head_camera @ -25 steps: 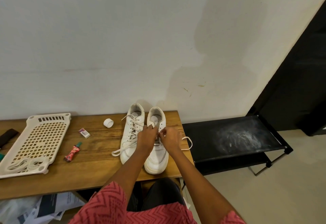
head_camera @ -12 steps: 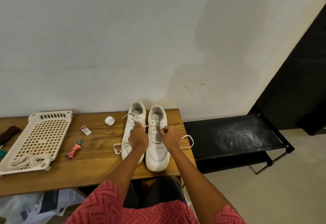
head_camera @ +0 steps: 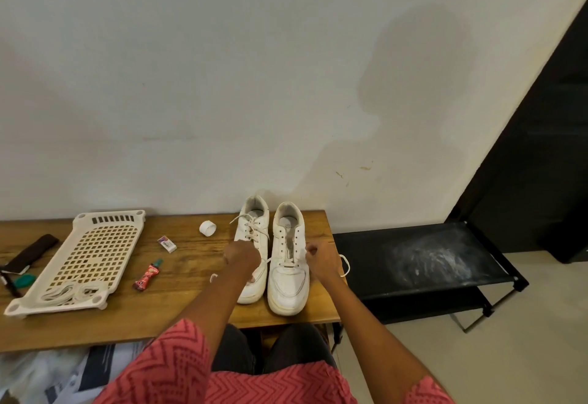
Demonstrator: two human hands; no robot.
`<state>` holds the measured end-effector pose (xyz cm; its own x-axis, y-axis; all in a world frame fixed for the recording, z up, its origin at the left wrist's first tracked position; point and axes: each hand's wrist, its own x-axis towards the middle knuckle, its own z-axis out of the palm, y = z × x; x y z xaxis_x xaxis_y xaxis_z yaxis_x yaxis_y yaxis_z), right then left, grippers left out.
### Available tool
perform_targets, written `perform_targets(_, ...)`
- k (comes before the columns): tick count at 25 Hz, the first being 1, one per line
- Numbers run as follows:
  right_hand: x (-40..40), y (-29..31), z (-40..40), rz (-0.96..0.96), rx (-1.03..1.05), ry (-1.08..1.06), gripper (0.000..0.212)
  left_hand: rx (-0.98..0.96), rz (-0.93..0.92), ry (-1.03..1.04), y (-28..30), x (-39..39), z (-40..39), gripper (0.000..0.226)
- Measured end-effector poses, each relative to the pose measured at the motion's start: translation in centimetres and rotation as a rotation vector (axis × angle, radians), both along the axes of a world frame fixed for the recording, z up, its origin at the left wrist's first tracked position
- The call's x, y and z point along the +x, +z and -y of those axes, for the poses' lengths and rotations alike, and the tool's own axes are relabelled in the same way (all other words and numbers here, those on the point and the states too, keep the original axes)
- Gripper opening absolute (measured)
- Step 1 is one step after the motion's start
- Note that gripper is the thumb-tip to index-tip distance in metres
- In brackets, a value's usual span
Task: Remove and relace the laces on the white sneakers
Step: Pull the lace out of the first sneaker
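Note:
Two white sneakers stand side by side on the wooden table (head_camera: 178,314), toes toward me. The left sneaker (head_camera: 253,238) is laced, its loose ends lying on top. The right sneaker (head_camera: 289,263) has a white lace (head_camera: 346,263) only through its lowest eyelets. My left hand (head_camera: 241,257) is fisted on one end of that lace, in front of the left sneaker. My right hand (head_camera: 321,259) grips the other end at the right sneaker's right side, where a loop of lace hangs past the table edge.
A white perforated plastic tray (head_camera: 86,254) with coiled laces (head_camera: 68,292) lies at the left. A white tape roll (head_camera: 207,228), a small eraser box (head_camera: 167,243) and a red tube (head_camera: 149,275) lie between. A black low rack (head_camera: 423,260) stands right of the table.
Both hands have drawn apart from the right sneaker's middle, left hand to the left and right hand to the right, pulling the lace ends outward.

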<state>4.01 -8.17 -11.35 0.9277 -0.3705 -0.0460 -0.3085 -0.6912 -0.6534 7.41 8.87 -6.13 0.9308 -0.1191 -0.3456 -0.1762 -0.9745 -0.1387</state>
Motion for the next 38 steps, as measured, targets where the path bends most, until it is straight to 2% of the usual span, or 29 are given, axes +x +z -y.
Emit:
perform_targets(2, -0.2, 0.2, 0.3, -0.002, -0.017, 0.011, 0.022, -0.121, 0.048, -0.016, -0.2, 0.1, 0.9, 0.047)
perform_targets(7, -0.2, 0.1, -0.1, -0.004, -0.088, 0.126, 0.023, -0.426, 0.064, -0.1, -1.9, -0.2, 3.7, 0.021)
perform_targets(12, -0.4, -1.3, -0.2, -0.087, -0.127, 0.105, 0.021, -0.475, 0.099, -0.118, -3.8, -1.0, 3.8, 0.011)
perform_targets(18, -0.2, -1.1, 0.0, -0.091, -0.205, 0.079, 0.018, -0.598, 0.119, -0.077, -4.7, -1.7, 3.4, 0.003)
perform_targets(20, -0.1, -1.1, -0.3, -0.08, -0.187, 0.099, 0.022, -0.659, 0.147, -0.059, -4.6, -1.5, 3.4, 0.009)
perform_targets(22, 0.0, -1.0, -0.5, -0.041, -0.162, 0.094, 0.026, -0.649, 0.215, -0.053, -4.4, -1.2, 3.7, 0.009)
perform_targets(24, -0.1, -0.7, -0.6, 0.004, -0.142, 0.065, 0.024, -0.559, 0.258, -0.083, -4.3, -1.0, 4.4, 0.01)
perform_targets(27, -0.4, -0.9, -0.4, 0.011, -0.119, 0.053, 0.016, -0.375, 0.26, -0.15, -4.2, -1.0, 5.3, 0.011)
perform_targets(31, -0.8, -1.5, -0.4, -0.026, -0.113, 0.089, 0.015, -0.263, 0.252, -0.189, -4.4, -0.5, 6.1, 0.015)
perform_targets(35, -0.8, -1.4, -0.6, -0.009, -0.095, 0.061, 0.026, -0.282, 0.256, -0.197, -4.9, -0.5, 6.3, 0.018)
perform_targets(38, -0.5, -1.4, -0.6, -0.042, -0.111, 0.085, 0.026, -0.415, 0.238, -0.119, -5.4, -0.5, 5.9, 0.014)
